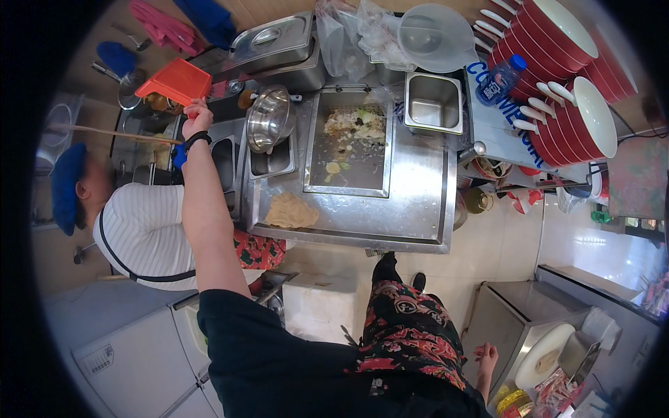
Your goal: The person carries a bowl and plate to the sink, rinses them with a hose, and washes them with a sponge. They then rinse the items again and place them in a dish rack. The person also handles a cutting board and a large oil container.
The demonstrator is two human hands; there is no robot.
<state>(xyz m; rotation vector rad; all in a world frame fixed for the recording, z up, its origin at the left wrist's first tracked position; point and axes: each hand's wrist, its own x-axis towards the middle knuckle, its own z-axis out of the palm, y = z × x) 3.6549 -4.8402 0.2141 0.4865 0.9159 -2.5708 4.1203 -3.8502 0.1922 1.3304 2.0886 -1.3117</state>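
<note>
My left hand reaches far out to the upper left, its fingers on the near edge of an orange-red plastic scoop or bin. My right hand hangs low at my side, fingers loosely bent, with nothing seen in it. Before me, a steel counter has a sunken tray with food scraps in it. A tan cloth or lump of dough lies at the counter's near left. Steel bowls rest tilted over a small steel container.
A co-worker in a striped top stands close at my left. Red bowls with white spoons and a blue-capped bottle stand on the right shelf. An empty steel pan sits behind the counter. A steel cabinet is at lower right.
</note>
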